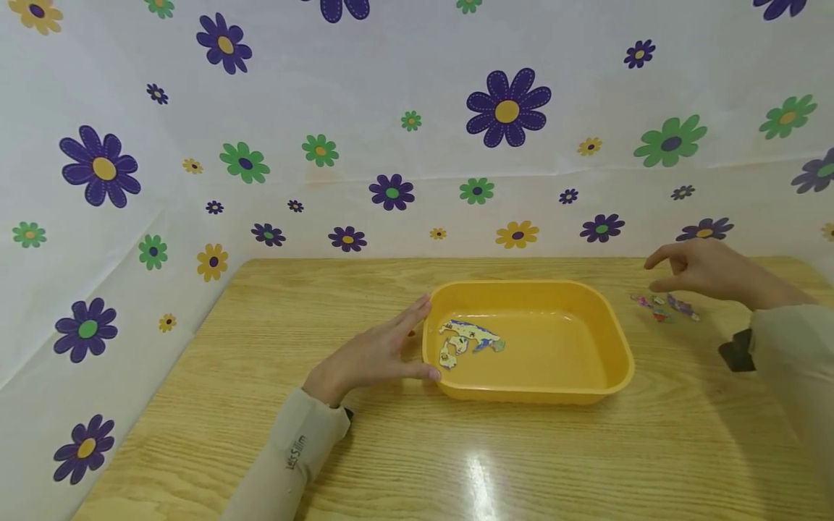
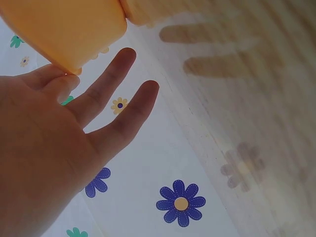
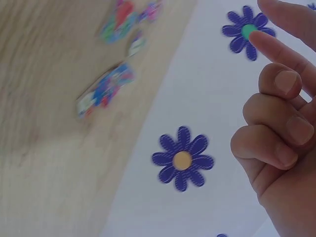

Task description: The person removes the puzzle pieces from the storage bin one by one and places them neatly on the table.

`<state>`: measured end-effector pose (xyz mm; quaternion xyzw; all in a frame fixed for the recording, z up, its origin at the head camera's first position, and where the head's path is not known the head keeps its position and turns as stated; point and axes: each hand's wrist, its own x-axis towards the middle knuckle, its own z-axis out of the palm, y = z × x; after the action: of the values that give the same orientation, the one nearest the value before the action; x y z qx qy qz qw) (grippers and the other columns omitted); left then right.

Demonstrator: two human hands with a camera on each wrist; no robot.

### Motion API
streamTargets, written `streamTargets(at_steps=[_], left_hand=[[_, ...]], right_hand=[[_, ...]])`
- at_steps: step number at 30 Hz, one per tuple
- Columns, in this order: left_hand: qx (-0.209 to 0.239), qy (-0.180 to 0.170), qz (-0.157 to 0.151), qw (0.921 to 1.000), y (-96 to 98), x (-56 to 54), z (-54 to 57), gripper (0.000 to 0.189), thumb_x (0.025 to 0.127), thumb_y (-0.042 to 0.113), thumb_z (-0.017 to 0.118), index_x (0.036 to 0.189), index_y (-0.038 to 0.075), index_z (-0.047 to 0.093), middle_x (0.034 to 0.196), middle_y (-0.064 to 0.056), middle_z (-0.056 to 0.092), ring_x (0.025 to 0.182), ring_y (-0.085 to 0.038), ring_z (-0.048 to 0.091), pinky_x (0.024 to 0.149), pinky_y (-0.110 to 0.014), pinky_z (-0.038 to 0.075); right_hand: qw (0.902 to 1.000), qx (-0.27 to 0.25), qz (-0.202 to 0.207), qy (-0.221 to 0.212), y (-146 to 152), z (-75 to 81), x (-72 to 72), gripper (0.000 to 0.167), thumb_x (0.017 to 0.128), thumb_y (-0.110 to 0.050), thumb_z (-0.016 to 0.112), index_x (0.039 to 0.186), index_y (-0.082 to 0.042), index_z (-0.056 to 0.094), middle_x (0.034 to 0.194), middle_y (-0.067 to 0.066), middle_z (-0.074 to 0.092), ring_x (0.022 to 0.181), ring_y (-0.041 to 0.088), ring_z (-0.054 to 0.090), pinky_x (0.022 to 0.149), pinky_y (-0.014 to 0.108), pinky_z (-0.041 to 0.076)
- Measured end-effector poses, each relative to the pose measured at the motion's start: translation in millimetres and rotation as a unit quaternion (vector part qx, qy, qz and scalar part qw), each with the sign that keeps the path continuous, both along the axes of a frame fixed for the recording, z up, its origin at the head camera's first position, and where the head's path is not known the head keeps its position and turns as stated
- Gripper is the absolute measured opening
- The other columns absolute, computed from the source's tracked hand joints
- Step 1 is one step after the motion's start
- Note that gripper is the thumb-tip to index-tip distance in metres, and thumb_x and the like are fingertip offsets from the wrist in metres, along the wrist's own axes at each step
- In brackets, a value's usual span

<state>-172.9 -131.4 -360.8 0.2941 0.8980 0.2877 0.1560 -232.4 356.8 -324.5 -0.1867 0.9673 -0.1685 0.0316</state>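
Note:
My left hand (image 1: 371, 357) touches the left end of a yellow plastic basin (image 1: 521, 391), its fingers and thumb spread along the rim. In the left wrist view, two fingers (image 2: 140, 111) stretch out below the basin's side. Inside the basin, at its left, lie several thin, irregular cut-out pieces (image 1: 472, 333), cream with blue edges. My right hand (image 1: 713, 271) hovers over a small group of colourful cut-out pieces (image 1: 659, 312) on the table. Its index finger and thumb are extended and apart, the other fingers curled in, with nothing between them.
The basin stands on a light wood-grain table (image 1: 260, 434). Behind it and to the left hangs a white covering (image 1: 391, 87) printed with purple, green and yellow flowers, meeting the table's back edge. A dark object (image 1: 738, 352) shows by the right cuff.

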Motion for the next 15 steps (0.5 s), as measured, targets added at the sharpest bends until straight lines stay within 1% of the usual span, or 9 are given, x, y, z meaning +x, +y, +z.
streamTargets(at_steps=[2, 5, 9, 15], left_hand=[[-0.001, 0.002, -0.001, 1.0000, 0.1, 0.1, 0.1, 0.109, 0.086, 0.053, 0.077, 0.164, 0.010, 0.014, 0.170, -0.002, 0.004, 0.153, -0.023, 0.014, 0.121, -0.049, 0.022], [-0.002, 0.003, -0.002, 1.0000, 0.0, 0.1, -0.1, 0.109, 0.086, 0.053, 0.077, 0.164, 0.009, 0.014, 0.170, -0.002, 0.004, 0.153, -0.023, 0.014, 0.121, -0.049, 0.022], [-0.004, 0.005, -0.001, 1.0000, -0.2, 0.0, 0.1, 0.109, 0.086, 0.054, 0.077, 0.164, 0.010, 0.014, 0.170, -0.002, 0.004, 0.153, -0.023, 0.014, 0.120, -0.049, 0.023], [-0.001, -0.001, 0.001, 1.0000, -0.4, 0.2, 0.5, 0.109, 0.086, 0.055, 0.077, 0.164, 0.011, 0.014, 0.170, 0.001, 0.003, 0.153, -0.024, 0.015, 0.120, -0.050, 0.023]], right_hand=[[0.9998, -0.015, 0.011, 0.010, -4.7, 2.2, 0.7, 0.032, 0.088, -0.012, 0.077, 0.115, 0.005, 0.069, 0.068, -0.001, 0.044, 0.055, 0.010, 0.034, 0.053, 0.027, 0.031], [0.9991, -0.023, 0.024, 0.025, -11.6, 6.0, 1.2, 0.030, 0.088, -0.010, 0.077, 0.113, 0.003, 0.070, 0.066, -0.002, 0.045, 0.054, 0.009, 0.035, 0.054, 0.027, 0.031], [0.9982, -0.031, 0.033, 0.040, -20.4, 10.7, 1.4, 0.029, 0.086, -0.010, 0.079, 0.112, 0.001, 0.072, 0.065, -0.003, 0.044, 0.053, 0.008, 0.035, 0.054, 0.026, 0.032], [0.9958, -0.067, 0.052, 0.034, -33.8, 15.8, 1.7, 0.028, 0.085, -0.007, 0.080, 0.111, 0.000, 0.072, 0.063, -0.003, 0.041, 0.052, 0.007, 0.035, 0.052, 0.025, 0.032]])
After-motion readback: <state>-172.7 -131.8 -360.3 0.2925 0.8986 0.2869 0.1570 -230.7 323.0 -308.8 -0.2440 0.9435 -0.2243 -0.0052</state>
